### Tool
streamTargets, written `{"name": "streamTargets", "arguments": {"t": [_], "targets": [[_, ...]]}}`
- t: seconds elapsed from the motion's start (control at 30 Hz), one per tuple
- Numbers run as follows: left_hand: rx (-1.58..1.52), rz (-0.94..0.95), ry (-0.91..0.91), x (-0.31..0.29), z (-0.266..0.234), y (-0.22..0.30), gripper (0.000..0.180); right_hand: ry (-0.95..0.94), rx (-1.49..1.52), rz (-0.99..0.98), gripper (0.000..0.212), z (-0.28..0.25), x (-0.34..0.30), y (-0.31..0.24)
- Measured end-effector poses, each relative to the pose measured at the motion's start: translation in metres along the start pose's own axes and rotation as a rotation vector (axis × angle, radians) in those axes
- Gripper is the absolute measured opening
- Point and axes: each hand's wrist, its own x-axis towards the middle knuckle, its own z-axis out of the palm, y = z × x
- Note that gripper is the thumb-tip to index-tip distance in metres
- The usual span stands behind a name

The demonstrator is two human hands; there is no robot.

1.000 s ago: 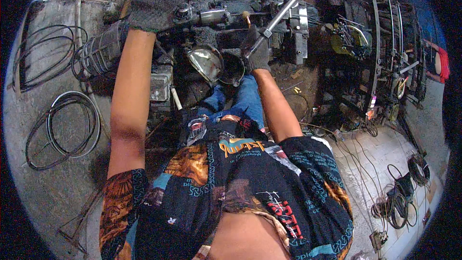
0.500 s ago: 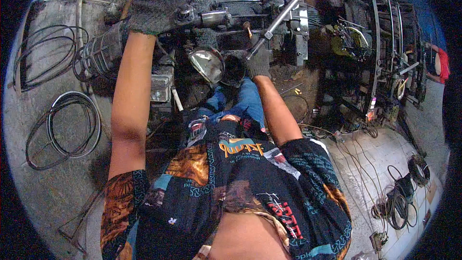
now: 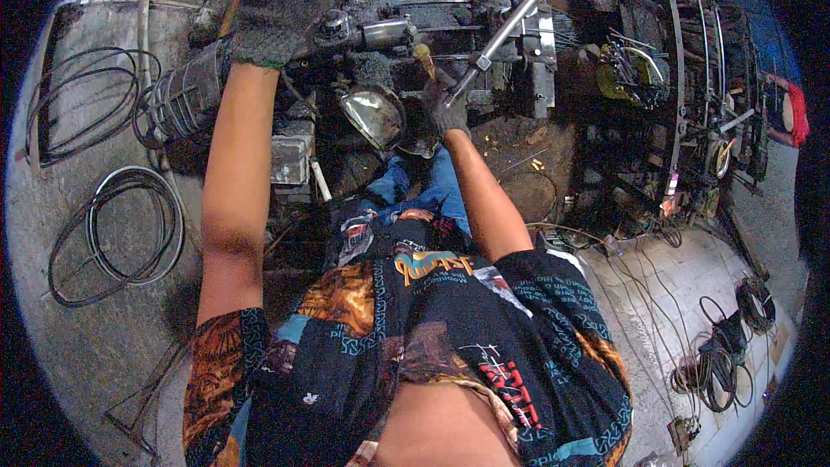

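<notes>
My left hand (image 3: 290, 13), in a dark knit glove, reaches over the left part of a lathe-like machine (image 3: 386, 33). Its fingers run into dark parts at the upper edge, so their grip does not show. My right hand (image 3: 447, 111), gloved too, is closed around a small brush (image 3: 423, 55) with a yellowish-brown tip pointing up toward the machine's metal cylinder. A long steel lever (image 3: 519, 15) slants down from the upper right and ends beside this hand. Just left of it sits a shiny rounded metal bowl or cover (image 3: 373, 117).
A ribbed motor (image 3: 177, 99) stands left of the machine, with coiled cables (image 3: 130, 233) on the floor. At right, a yellowish container (image 3: 635, 73) holds thin metal rods beside a metal rack (image 3: 679, 95). More cables (image 3: 718, 363) lie on the pale tiled surface.
My right hand has moved a little left and up, carrying the brush toward the metal cylinder. My left hand stays in nearly the same place.
</notes>
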Motion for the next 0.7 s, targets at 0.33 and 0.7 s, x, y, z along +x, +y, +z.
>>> {"name": "streamTargets", "arguments": {"t": [0.33, 0.7], "targets": [[0.105, 0.027, -0.001, 0.002, -0.002, 0.000, 0.025, 0.229, -0.351, -0.298, 0.051, -0.028, 0.014, -0.016], [0.062, 0.008, 0.030, -0.005, -0.005, -0.010, 0.025, 0.326, -0.464, -0.338, 0.036, -0.029, 0.023, -0.045]]}}
